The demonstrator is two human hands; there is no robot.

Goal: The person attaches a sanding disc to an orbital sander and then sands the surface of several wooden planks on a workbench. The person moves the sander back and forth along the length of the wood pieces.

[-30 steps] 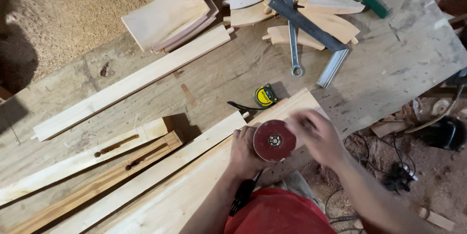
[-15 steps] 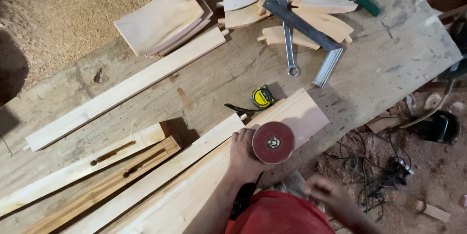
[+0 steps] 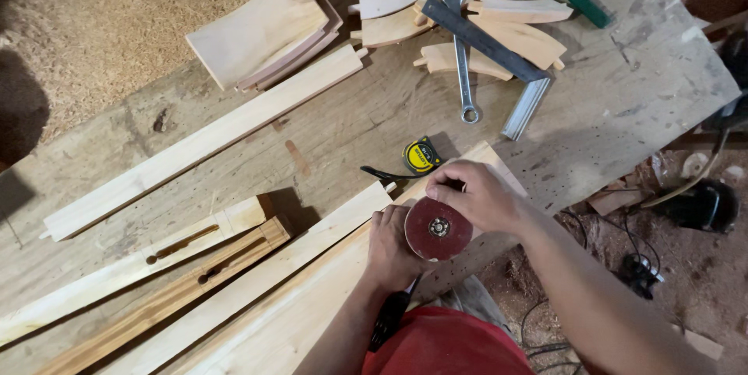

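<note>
1. The grinder (image 3: 389,316) sits nearest the body, its dark handle running down toward the red shirt (image 3: 448,344), with its red sanding disc (image 3: 437,228) facing up above the long boards.
2. The left hand (image 3: 392,246) is wrapped around the grinder just below the disc, fingers closed tight on the body.
3. The right hand (image 3: 471,196) lies over the disc's upper edge, fingers curled and touching the rim; whether they pinch it or only rest there cannot be told.
4. The disc is mounted, its centre nut in place. It touches no wood, so sanding looks not yet under way.
5. Under the hands, pale boards (image 3: 312,266) lie side by side, reaching left along the bench (image 3: 623,110).
6. Just beyond the right hand sits a yellow tape (image 3: 421,156).
7. Left of that lie two slotted rails (image 3: 195,258) and a long plank (image 3: 202,141).
8. Farther off, a spanner (image 3: 463,56) and a square (image 3: 491,44) lie across curved blanks (image 3: 506,32).
9. At the far left, a stack of bent panels (image 3: 261,32) lies untouched.
</note>
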